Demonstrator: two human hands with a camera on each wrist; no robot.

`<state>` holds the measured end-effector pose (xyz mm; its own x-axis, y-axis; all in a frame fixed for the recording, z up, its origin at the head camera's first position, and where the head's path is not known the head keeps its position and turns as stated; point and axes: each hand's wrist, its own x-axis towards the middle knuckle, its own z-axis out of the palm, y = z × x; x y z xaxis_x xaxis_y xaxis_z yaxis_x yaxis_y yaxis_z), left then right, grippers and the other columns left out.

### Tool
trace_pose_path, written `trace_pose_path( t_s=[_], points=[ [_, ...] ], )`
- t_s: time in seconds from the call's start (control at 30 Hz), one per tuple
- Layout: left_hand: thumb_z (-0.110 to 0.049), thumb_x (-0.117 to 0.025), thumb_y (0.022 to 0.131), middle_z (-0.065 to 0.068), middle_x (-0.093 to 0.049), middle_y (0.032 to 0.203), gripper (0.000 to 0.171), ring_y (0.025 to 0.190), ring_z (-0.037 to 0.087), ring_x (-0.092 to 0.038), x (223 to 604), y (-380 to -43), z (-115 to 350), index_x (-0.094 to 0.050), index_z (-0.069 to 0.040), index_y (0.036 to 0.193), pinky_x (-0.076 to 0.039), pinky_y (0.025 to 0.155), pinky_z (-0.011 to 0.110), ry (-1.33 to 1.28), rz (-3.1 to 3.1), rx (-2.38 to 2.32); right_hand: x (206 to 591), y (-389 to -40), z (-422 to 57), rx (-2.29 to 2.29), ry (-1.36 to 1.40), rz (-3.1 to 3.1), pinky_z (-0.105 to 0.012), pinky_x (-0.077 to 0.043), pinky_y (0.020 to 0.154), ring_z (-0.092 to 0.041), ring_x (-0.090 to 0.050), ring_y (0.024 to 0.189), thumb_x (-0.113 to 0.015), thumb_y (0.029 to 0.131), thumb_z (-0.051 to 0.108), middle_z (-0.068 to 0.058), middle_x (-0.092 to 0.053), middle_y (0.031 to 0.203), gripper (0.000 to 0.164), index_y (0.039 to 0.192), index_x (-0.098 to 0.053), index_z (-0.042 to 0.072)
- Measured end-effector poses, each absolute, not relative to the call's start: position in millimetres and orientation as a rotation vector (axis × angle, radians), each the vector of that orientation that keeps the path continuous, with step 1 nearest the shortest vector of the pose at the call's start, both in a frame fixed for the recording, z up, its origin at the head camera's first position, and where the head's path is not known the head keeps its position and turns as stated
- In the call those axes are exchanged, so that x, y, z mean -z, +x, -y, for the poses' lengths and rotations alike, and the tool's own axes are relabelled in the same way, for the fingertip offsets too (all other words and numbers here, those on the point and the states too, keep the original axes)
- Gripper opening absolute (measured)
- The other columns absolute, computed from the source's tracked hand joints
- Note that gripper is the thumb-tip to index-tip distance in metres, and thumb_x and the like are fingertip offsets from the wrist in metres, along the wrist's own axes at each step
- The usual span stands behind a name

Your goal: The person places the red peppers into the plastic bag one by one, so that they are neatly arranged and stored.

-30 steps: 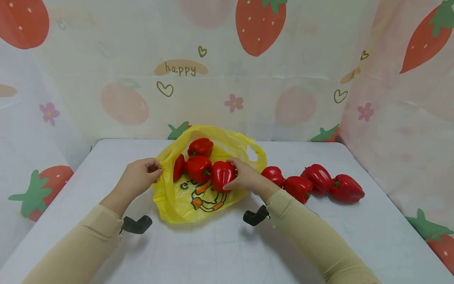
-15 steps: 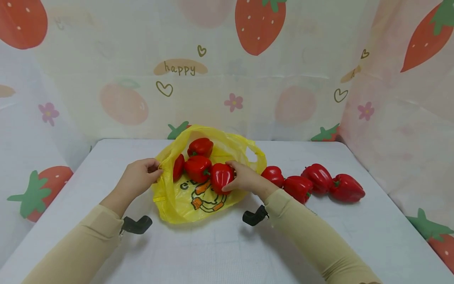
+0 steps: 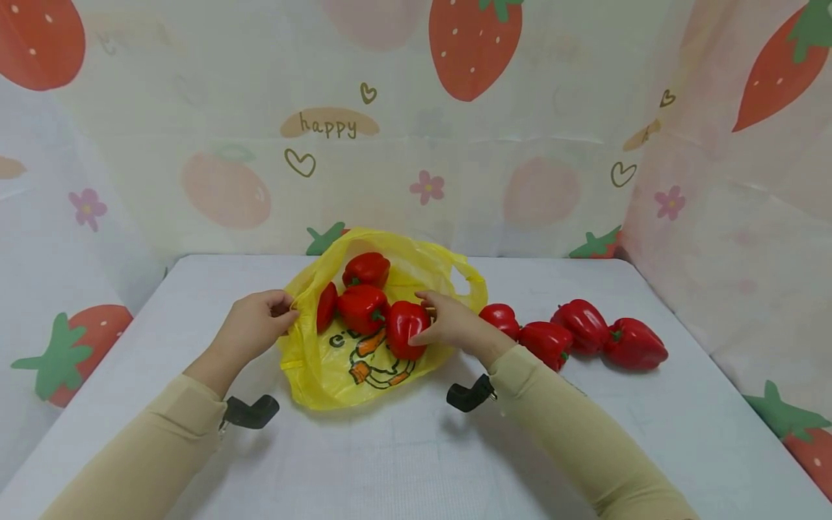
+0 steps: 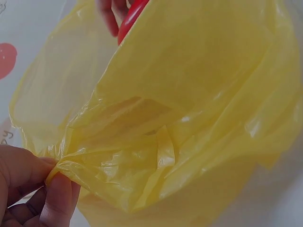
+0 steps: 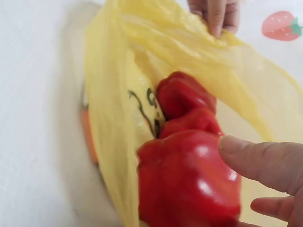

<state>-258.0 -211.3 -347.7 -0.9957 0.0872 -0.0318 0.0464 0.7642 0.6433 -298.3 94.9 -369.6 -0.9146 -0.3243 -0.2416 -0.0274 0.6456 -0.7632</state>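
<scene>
A yellow plastic bag (image 3: 318, 383) lies on its side with its mouth held wide. My left hand (image 3: 256, 321) pinches the left edge of its rim; the left wrist view has thumb and finger (image 4: 57, 198) on gathered plastic. Inside the bag are several red bell peppers, one at the back (image 3: 367, 269), one in the middle (image 3: 362, 307). The nearest bell pepper (image 3: 404, 331) sits in the bag's mouth, by my right hand (image 3: 460, 328). That hand's fingers are spread, with the thumb (image 5: 260, 158) right at the pepper's side and a finger standing apart from it.
Several more red bell peppers lie right of the bag, including one by the forearm (image 3: 546, 343) and one farthest right (image 3: 635, 344). A white cloth covers the table (image 3: 364, 462). Behind it hangs a strawberry-print curtain (image 3: 390, 188).
The nearest bell pepper has settled slightly lower in the bag's mouth. My right hand's fingers have loosened from round it and spread. My left hand keeps its pinch on the bag.
</scene>
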Motion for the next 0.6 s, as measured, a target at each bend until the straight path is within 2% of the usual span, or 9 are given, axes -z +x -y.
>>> trace_pose_path(
  t_s=[0.2,0.43,0.6],
  points=[
    [-0.019,-0.056,0.091,0.010,-0.060,0.090,0.016,0.078,0.022,-0.052,348,-258,212,-0.060,-0.006,0.099,-0.051,0.070,0.029,0.112,-2.897,-1.045,360,-297,-99,1.212,-0.265,-2.500,-0.042,-0.043,0.094,-0.022,-0.037,0.127,-0.080,0.069,0.022,-0.004,-0.040,0.140,0.082,0.138,-0.036,0.025],
    [-0.019,-0.056,0.091,0.010,-0.060,0.091,0.016,0.079,0.022,-0.052,346,-257,211,-0.060,-0.006,0.100,-0.052,0.072,0.030,0.111,-2.890,-1.053,343,-294,-109,1.234,-0.381,-2.512,-0.038,-0.037,0.100,-0.024,-0.042,0.125,-0.077,0.073,0.018,-0.007,-0.046,0.135,0.074,0.137,-0.039,0.017],
    [-0.019,-0.055,0.091,0.010,-0.060,0.093,0.017,0.080,0.023,-0.053,345,-257,211,-0.060,-0.007,0.101,-0.052,0.073,0.031,0.095,-2.886,-1.045,333,-293,-121,1.265,-0.389,-2.512,-0.035,-0.036,0.101,-0.023,-0.042,0.125,-0.075,0.075,0.017,-0.005,-0.047,0.132,0.070,0.135,-0.041,0.017]
  ],
)
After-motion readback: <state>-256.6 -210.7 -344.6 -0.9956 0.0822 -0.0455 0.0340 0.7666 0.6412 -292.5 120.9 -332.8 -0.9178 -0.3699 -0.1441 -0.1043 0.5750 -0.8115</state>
